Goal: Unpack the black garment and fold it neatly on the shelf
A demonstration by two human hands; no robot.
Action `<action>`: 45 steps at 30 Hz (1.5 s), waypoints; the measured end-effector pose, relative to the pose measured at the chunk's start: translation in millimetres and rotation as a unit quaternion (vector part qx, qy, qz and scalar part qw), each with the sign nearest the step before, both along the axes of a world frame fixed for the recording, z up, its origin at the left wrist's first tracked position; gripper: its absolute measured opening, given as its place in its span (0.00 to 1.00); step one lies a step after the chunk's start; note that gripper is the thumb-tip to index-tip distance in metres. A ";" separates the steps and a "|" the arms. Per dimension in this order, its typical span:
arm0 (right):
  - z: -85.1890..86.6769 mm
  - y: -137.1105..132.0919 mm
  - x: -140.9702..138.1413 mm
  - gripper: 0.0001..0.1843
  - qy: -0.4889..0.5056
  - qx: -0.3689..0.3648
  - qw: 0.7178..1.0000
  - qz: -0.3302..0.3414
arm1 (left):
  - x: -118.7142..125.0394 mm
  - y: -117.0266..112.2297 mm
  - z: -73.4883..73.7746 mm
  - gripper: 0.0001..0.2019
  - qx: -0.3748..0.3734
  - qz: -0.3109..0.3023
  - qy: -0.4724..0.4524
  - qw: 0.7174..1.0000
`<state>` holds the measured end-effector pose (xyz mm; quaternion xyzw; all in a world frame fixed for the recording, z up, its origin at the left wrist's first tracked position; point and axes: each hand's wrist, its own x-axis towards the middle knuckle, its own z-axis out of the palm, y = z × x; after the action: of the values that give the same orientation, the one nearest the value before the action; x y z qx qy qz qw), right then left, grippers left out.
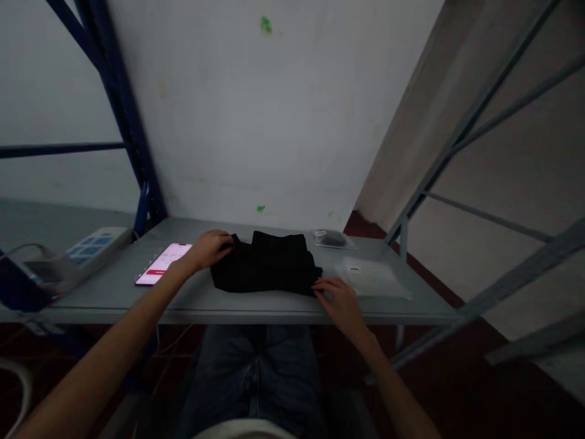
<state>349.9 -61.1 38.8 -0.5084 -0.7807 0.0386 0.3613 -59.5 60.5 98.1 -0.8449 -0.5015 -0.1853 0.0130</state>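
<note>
Resting on the grey desk, a folded black garment lies between the person's two hands. The left hand sits on the garment's far left corner, fingers curled loosely over the cloth edge and pressing down on it rather than pinching it; whether any fabric is caught under the fingertips cannot be told in the dim light. The right hand lies flat and open, palm down on the desk, its fingertips touching the garment's near right corner.

Just to the outer side of the left hand, beside the wrist, a phone lies face up with a lit white and red screen. Farther out beyond the phone, well apart from the hand, a white power strip with blue sockets lies at an angle, a cable leading away from it.

Just beyond the right hand and to its outer side, a clear plastic bag lies flat on the desk, near the fingers but not touching them. Farther from that hand, toward the wall, a second small clear bag with something dark inside sits close to the garment's far right corner.

Below the desk edge, between the forearms, the person's jeans-clad legs show.
</note>
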 end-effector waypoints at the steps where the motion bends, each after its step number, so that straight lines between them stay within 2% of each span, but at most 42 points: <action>1: -4.1 -2.8 1.3 0.09 -0.004 -0.010 1.000 0.001 | 1.3 2.6 1.0 0.13 0.000 0.017 -0.011 1.000; 4: -11.4 -9.1 3.0 0.08 -0.008 -0.028 1.000 0.001 | 5.0 11.8 3.1 0.20 0.014 0.101 -0.040 0.994; 6: -10.3 -9.6 2.3 0.07 0.001 -0.027 1.000 -0.003 | 6.4 19.1 3.3 0.20 0.013 0.146 -0.052 0.988; 10: -1.7 2.1 3.1 0.10 0.041 -0.013 0.999 -0.017 | 9.9 25.9 1.2 0.19 -0.023 0.194 -0.003 0.981; 12: 0.6 14.1 5.7 0.12 0.063 -0.006 0.997 -0.031 | 16.5 20.6 -0.1 0.21 -0.004 0.208 0.020 0.978; 14: 0.0 29.6 8.3 0.15 0.077 -0.006 0.996 -0.048 | 28.1 10.5 -0.9 0.23 0.051 0.189 0.031 0.980; 16: -2.9 47.1 9.6 0.19 0.075 -0.017 0.995 -0.060 | 42.7 -0.5 -1.7 0.25 0.079 0.092 0.051 0.991; 18: -7.0 64.4 9.1 0.22 0.057 -0.032 0.996 -0.067 | 55.8 -8.2 -2.7 0.24 0.033 -0.028 0.070 0.997; 20: -11.4 79.3 7.7 0.23 0.037 -0.041 0.996 -0.068 | 64.0 -10.6 -3.7 0.20 -0.028 -0.082 0.076 0.993; 24: -16.4 98.2 5.8 0.18 0.033 -0.039 0.996 -0.073 | 65.3 -4.2 -4.4 0.10 -0.071 -0.072 0.055 0.993; 27: -10.2 110.4 3.4 0.14 0.042 -0.021 0.995 -0.085 | 64.0 6.5 -3.3 0.12 -0.063 -0.050 0.003 0.997; 31: 14.7 140.7 -8.8 0.12 0.042 -0.016 0.992 -0.122 | 73.0 31.5 -3.5 0.16 -0.056 0.092 -0.127 0.986; 34: 31.7 168.5 -21.9 0.11 0.068 -0.043 0.983 -0.167 | 86.0 50.7 -7.8 0.16 -0.057 0.181 -0.161 0.969; 36: 35.1 181.4 -30.0 0.12 0.081 -0.052 0.975 -0.201 | 95.0 56.8 -12.2 0.16 -0.047 0.224 -0.164 0.960; 38: 31.6 186.3 -38.1 0.15 0.087 -0.048 0.971 -0.219 | 103.4 55.5 -16.8 0.16 -0.032 0.253 -0.163 0.953; 40: 23.6 183.4 -48.1 0.17 0.088 -0.040 0.971 -0.219 | 110.8 48.5 -21.3 0.16 -0.015 0.240 -0.153 0.959; 45: 1.5 161.7 -82.2 0.22 0.034 -0.009 0.990 -0.140 | 121.6 30.2 -38.0 0.14 0.006 0.103 -0.094 0.990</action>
<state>267.8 100.6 40.4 -0.6141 -0.6887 0.0123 0.3852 62.1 90.8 60.1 -0.7672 -0.5839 -0.2652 -0.0100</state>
